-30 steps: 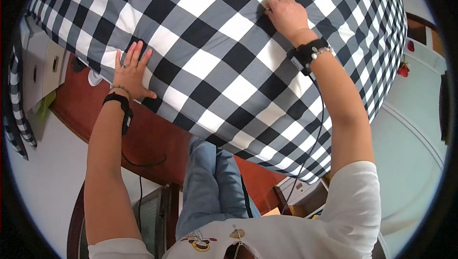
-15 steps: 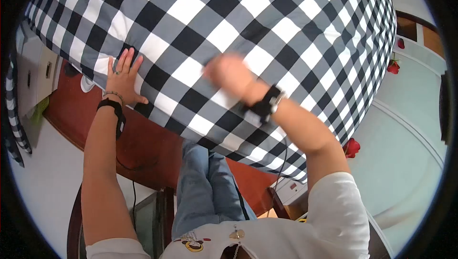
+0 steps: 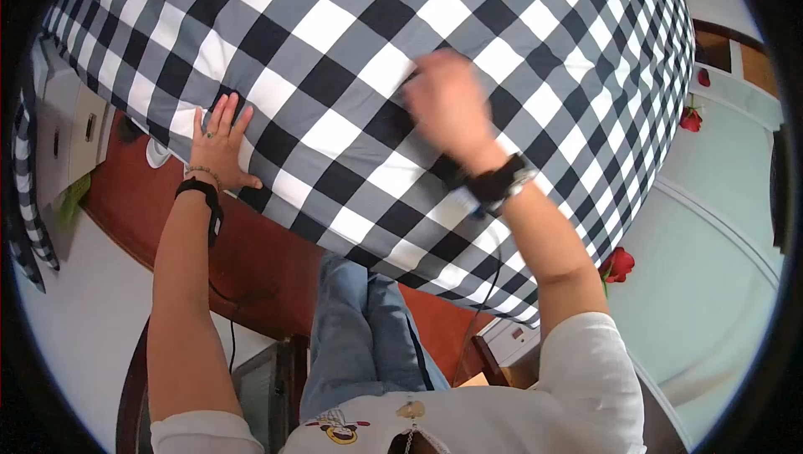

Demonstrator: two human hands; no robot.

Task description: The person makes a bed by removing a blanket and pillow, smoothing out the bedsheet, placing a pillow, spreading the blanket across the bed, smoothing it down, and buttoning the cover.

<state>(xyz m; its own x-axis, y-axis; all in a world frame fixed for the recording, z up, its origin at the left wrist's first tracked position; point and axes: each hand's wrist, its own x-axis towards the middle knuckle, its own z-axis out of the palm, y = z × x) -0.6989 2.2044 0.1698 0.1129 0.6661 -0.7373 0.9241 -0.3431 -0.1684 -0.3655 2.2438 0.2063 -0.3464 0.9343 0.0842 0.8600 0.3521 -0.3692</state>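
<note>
A bed cover (image 3: 360, 132) in black, white and grey checks stretches over the bed and fills most of the view. My left hand (image 3: 219, 146) lies flat on it near the left edge, fingers spread, with a ring and a beaded bracelet showing. Farther in, over the middle of the cover, is my right hand (image 3: 452, 107). It is blurred by motion, so its fingers and anything under them do not show clearly. Shallow wrinkles run across the cloth around both hands. Each wrist wears a black band (image 3: 502, 182).
A reddish-brown floor (image 3: 276, 262) lies below the bed edge. At the left stands a pale drawer cabinet (image 3: 75, 124). Red roses (image 3: 619, 264) and pale green panels (image 3: 711, 228) are at the right. A dark cable (image 3: 485, 299) hangs near my right arm.
My right hand has moved up and to the right across the bed cover. My left hand stays spread at the same spot on the cloth.
</note>
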